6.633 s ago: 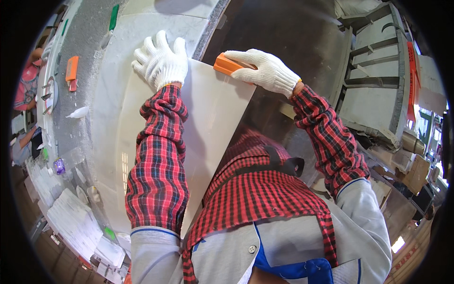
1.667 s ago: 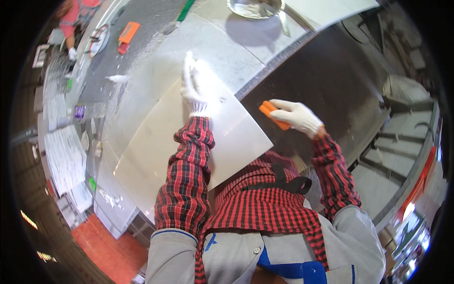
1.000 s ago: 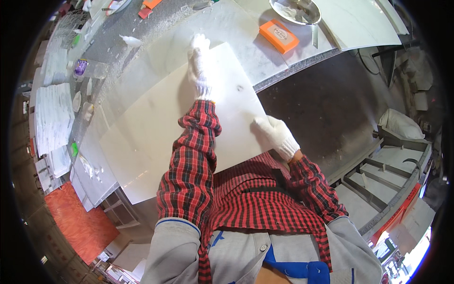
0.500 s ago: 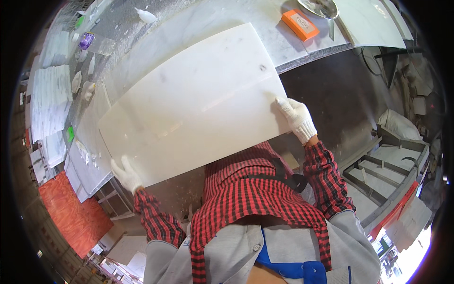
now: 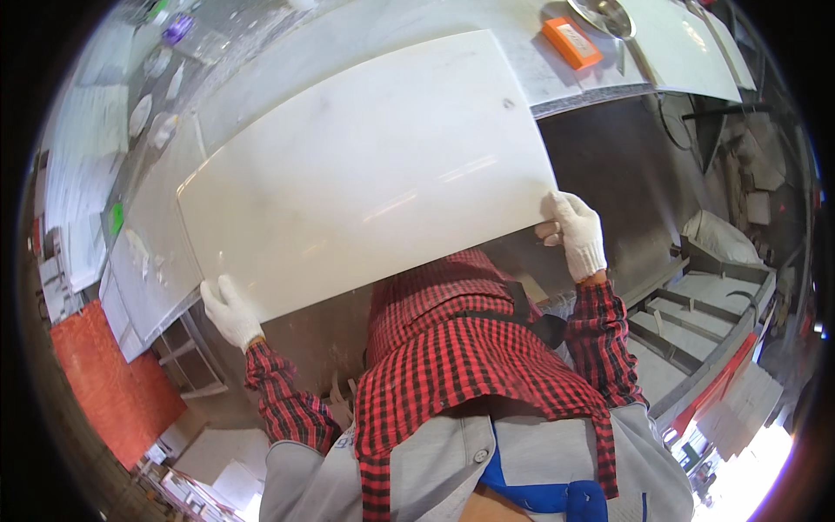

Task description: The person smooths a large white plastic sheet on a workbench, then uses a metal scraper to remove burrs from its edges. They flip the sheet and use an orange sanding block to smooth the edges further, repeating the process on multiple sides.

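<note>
A large polished white stone slab (image 5: 374, 174) with faint grey marks spans the space before me, its far part over the worktop and its near edge jutting past it toward my body. My left hand (image 5: 230, 311), in a white knitted glove, grips the near left corner. At the near right corner my gloved right hand (image 5: 576, 233) pinches the slab, thumb on top and fingers curled beneath. The undersides of the fingers on the left are hidden by the slab. Both forearms wear red and black checked sleeves.
An orange box (image 5: 571, 43) and a shiny metal bowl (image 5: 606, 15) sit on the worktop (image 5: 557, 91) at the far right. Pale slabs (image 5: 83, 174) stand at the left beside an orange-red panel (image 5: 117, 383). A metal frame (image 5: 696, 331) lies at the lower right.
The slab's right end and my right hand have shifted right and slightly nearer. My right fingers now curl under the corner. The whole view has also turned a little.
</note>
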The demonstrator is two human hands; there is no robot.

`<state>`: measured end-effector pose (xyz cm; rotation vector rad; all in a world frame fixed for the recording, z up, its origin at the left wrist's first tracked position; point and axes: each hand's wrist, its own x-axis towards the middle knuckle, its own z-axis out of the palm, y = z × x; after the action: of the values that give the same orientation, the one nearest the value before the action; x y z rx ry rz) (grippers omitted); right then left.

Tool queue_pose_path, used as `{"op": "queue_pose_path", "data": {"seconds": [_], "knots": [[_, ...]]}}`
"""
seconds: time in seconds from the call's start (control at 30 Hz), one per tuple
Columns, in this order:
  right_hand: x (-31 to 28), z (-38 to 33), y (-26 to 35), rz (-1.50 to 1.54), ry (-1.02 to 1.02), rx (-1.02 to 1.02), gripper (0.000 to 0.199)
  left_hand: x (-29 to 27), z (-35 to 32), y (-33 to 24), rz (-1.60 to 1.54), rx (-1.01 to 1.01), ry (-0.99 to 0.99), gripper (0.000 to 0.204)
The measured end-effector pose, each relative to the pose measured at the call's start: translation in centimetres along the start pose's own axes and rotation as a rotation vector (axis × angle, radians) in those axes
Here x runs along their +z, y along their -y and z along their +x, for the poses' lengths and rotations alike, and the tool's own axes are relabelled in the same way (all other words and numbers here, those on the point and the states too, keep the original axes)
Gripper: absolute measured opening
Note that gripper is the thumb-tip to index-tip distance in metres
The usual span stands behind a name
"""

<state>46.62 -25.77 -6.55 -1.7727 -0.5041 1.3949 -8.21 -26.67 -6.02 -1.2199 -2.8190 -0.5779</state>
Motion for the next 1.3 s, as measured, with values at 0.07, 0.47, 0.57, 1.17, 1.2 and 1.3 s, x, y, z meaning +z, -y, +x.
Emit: {"op": "queue_pose_path", "data": {"seconds": [0.07,0.47,0.57,1.17,1.2,1.3], "knots": [[-0.3,0.1,-0.4,0.069,0.026,0.043,0.035,0.2,0.1,0.3,-0.013,0.024,-0.018,0.065],[-0.8,1.0,-1.6,0.059,0.030,0.116,0.042,1.0,-0.7,0.1,-0.053,0.026,-0.086,0.061],[-0.9,1.5,-1.9,-0.008,0.033,0.123,0.040,1.4,-0.9,0.5,-0.064,0.049,-0.116,0.061],[-0.5,0.4,-7.5,0.069,0.187,0.175,0.044,1.6,-1.1,0.2,-0.118,0.031,-0.143,0.060],[1.0,-0.4,-7.0,-0.028,0.205,0.184,0.042,1.7,-1.1,0.2,-0.126,0.033,-0.147,0.060],[4.8,-2.7,-5.6,-0.175,0.331,0.211,0.042,1.5,-1.2,0.3,-0.136,0.047,-0.131,0.060]]}}
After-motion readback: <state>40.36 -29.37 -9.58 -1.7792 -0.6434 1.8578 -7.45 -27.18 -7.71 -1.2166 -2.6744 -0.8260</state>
